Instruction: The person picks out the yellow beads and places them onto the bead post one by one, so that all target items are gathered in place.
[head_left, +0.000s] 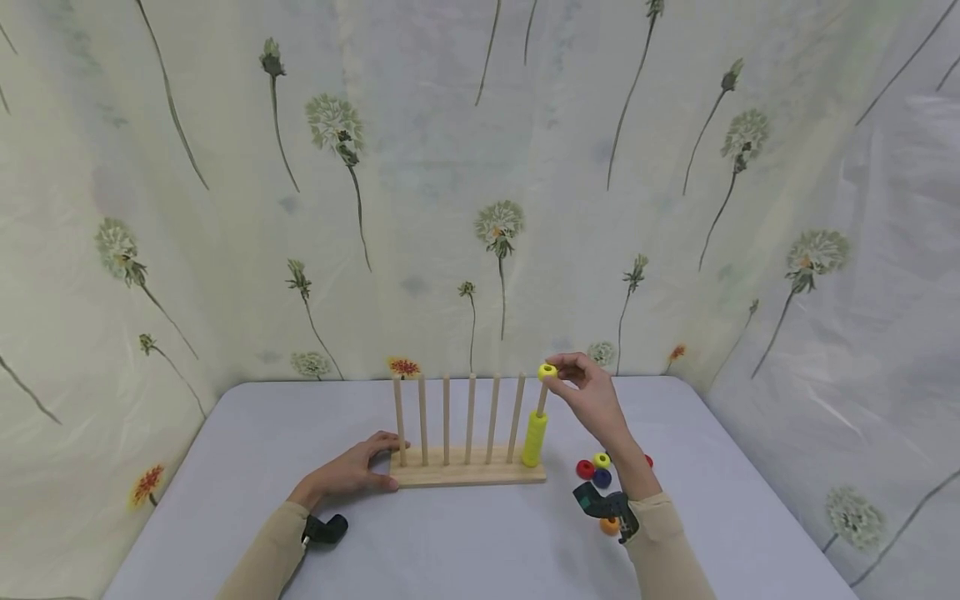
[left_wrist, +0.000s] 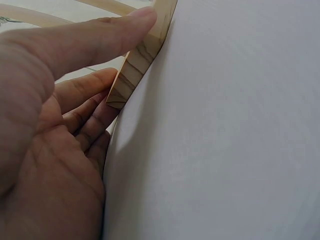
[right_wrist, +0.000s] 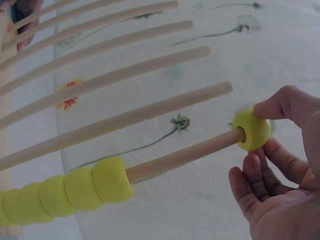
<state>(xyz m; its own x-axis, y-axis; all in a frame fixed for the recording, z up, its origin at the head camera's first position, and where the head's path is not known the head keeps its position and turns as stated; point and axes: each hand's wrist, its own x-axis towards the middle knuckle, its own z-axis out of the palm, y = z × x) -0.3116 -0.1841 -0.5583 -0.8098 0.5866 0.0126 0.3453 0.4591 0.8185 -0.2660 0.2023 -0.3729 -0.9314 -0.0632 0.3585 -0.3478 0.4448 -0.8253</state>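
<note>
A wooden peg stand (head_left: pixel 468 477) with a row of several upright pegs sits on the table. At its left end my left hand (head_left: pixel 351 468) grips the base, thumb at the front edge and fingers behind; the left wrist view shows the base end (left_wrist: pixel 132 75) between them. My right hand (head_left: pixel 595 398) pinches a yellow bead (right_wrist: pixel 251 129) between thumb and fingers at the top of the rightmost peg (right_wrist: pixel 185 156). The peg's tip meets the bead's hole. Lower on that peg is a stack of yellow beads (head_left: pixel 534 439). The other pegs are bare.
Right of the stand lie loose beads: a red bead (head_left: pixel 585 469), a yellow bead (head_left: pixel 602 460) and a dark blue bead (head_left: pixel 602 478). An orange bead (head_left: pixel 610 527) is nearer, partly hidden by the right wrist camera. Flower-printed cloth (head_left: pixel 420 208) hangs behind the white table (head_left: pixel 480 550).
</note>
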